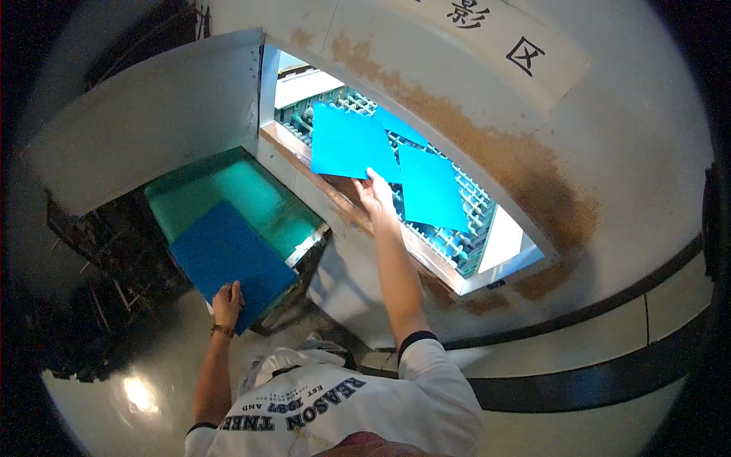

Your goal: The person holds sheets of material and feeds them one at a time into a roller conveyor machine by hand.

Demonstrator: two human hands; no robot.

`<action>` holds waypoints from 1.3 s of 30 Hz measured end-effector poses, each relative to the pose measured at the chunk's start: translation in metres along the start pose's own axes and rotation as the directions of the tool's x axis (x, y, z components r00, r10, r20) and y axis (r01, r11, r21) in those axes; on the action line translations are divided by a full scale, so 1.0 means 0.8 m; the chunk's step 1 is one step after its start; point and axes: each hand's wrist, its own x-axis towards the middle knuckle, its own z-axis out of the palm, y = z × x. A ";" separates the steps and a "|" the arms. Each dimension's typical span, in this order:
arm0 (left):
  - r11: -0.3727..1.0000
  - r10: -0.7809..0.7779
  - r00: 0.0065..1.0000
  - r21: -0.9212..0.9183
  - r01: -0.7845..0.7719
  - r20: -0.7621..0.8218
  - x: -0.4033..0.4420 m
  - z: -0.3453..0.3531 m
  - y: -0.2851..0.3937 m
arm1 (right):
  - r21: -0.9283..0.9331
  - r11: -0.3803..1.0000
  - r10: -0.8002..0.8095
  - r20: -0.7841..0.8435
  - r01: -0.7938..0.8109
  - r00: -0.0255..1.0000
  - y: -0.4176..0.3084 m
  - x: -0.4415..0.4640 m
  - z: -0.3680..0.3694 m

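Observation:
My left hand [228, 303] grips the near edge of a dark blue sheet [228, 263], which lies over a green-surfaced table [244, 183] at the left. In my right hand [374, 192] is the lower edge of a bright blue sheet [352, 143], held at the lit opening, its corner by a second sheet. That second bright blue sheet [432, 188] rests on the rollers [476, 206] inside the opening. Part of a third blue sheet [400, 126] shows behind them.
A pale machine wall with brown stains [525, 167] surrounds the opening, whose lower ledge [426, 255] runs below my right hand. Above it is a sign with black characters [563, 68]. Dark racks or clutter [99, 297] stand at the far left.

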 end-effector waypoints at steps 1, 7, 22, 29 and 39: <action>1.000 -0.020 1.000 0.006 0.020 -0.002 -0.001 -0.001 0.002 | 0.004 1.000 -0.008 -0.039 0.008 0.999 0.002 0.005 -0.009; 0.984 -0.078 0.996 -0.156 0.084 0.047 -0.001 -0.012 0.018 | -0.091 0.996 0.011 0.112 -0.001 0.994 0.009 0.009 -0.019; 0.940 -0.168 0.978 -0.278 0.195 0.121 0.002 -0.007 -0.002 | -0.695 0.649 -0.238 0.202 0.310 0.950 -0.001 -0.017 0.015; 0.787 -0.212 0.976 -0.585 0.194 0.038 -0.011 -0.034 -0.012 | -0.579 -0.607 -0.225 0.782 0.545 0.581 0.034 -0.022 -0.015; 0.825 -0.493 0.861 -0.380 0.418 -0.122 -0.076 -0.055 -0.063 | -0.631 -0.640 -0.437 0.769 0.438 0.467 0.047 -0.013 0.000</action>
